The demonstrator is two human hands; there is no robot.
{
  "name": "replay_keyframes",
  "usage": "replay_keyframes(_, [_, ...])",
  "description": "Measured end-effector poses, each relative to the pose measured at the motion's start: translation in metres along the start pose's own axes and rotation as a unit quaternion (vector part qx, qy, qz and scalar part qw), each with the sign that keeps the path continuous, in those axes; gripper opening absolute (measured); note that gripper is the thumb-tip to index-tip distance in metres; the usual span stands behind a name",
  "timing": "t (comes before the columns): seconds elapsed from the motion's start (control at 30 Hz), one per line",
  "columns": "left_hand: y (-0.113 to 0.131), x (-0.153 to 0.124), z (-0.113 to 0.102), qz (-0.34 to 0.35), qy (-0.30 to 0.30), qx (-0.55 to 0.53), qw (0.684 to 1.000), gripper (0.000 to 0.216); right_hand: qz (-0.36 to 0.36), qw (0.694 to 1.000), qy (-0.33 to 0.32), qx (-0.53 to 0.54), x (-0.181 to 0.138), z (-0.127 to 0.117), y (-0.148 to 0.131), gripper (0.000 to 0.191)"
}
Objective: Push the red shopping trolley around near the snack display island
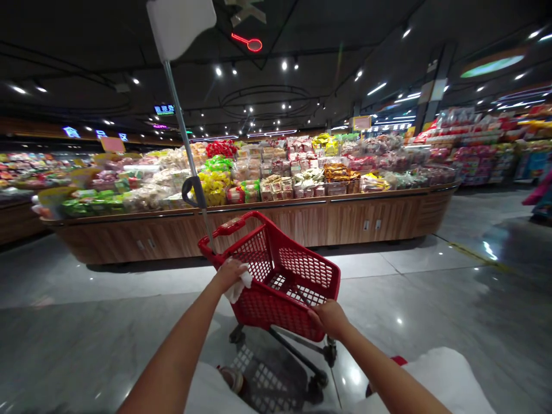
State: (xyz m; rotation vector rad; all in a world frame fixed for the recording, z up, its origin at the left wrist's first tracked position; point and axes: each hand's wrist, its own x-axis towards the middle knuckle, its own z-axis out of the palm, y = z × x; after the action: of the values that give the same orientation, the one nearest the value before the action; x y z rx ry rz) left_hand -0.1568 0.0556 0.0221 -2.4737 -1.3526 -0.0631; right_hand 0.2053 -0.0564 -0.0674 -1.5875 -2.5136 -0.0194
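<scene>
A red plastic shopping cart [276, 306] with latticed sides stands side-on in front of me, its basket holding no goods. My left hand [229, 272] is closed on a crumpled white cloth [236, 289] and presses it on the near rim, close to the handle end. Whether it is fabric or paper I cannot tell. At the front end of the basket, my right hand [331, 318] grips the near rim, fingers curled over it. A metal pole [176, 103] with a dark grey clip [195, 192] rises by the cart's handle and carries a white panel [183, 26].
Behind the cart runs a long wood-sided display counter [297, 225] heaped with packaged foods. More stocked shelves [478, 152] stand at the right. A shoe [233, 378] shows below the cart on the shiny grey floor [409, 310]. Pink fabric [537, 190] enters at the right edge.
</scene>
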Motion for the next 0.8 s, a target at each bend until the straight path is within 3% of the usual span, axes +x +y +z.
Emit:
replay_keyframes(0.07, [0.009, -0.006, -0.001, -0.027, 0.005, 0.000, 1.000, 0.024, -0.007, 1.000, 0.005, 0.007, 0.001, 0.000, 0.002, 0.052])
replay_keyframes(0.17, [0.056, -0.005, 0.004, -0.037, -0.016, -0.026, 0.999, 0.024, -0.012, 1.000, 0.010, 0.014, 0.007, 0.004, 0.001, 0.053])
replay_keyframes(0.23, [0.099, 0.002, 0.010, -0.014, -0.037, -0.045, 0.998, 0.022, -0.006, 1.000, 0.013, 0.013, 0.013, 0.007, 0.001, 0.052])
replay_keyframes(0.37, [0.176, 0.021, 0.021, 0.032, -0.021, -0.077, 0.996, 0.030, 0.001, 1.000, 0.009, 0.026, 0.024, 0.007, 0.006, 0.042])
replay_keyframes(0.47, [0.196, 0.033, 0.025, 0.076, -0.009, -0.080, 0.994, 0.037, -0.002, 0.999, 0.000, 0.038, 0.026, 0.002, 0.015, 0.033])
replay_keyframes(0.57, [0.165, 0.034, 0.018, 0.088, -0.020, -0.062, 0.994, 0.039, -0.002, 0.999, 0.006, 0.031, 0.023, -0.001, 0.027, 0.040])
replay_keyframes(0.73, [0.046, 0.012, -0.010, -0.019, 0.014, 0.010, 1.000, 0.042, -0.006, 1.000, 0.009, 0.013, 0.013, -0.006, 0.053, 0.046])
replay_keyframes(0.8, [0.016, 0.006, -0.016, -0.030, 0.023, 0.023, 0.999, 0.042, -0.002, 1.000, 0.003, 0.011, 0.008, -0.010, 0.059, 0.045])
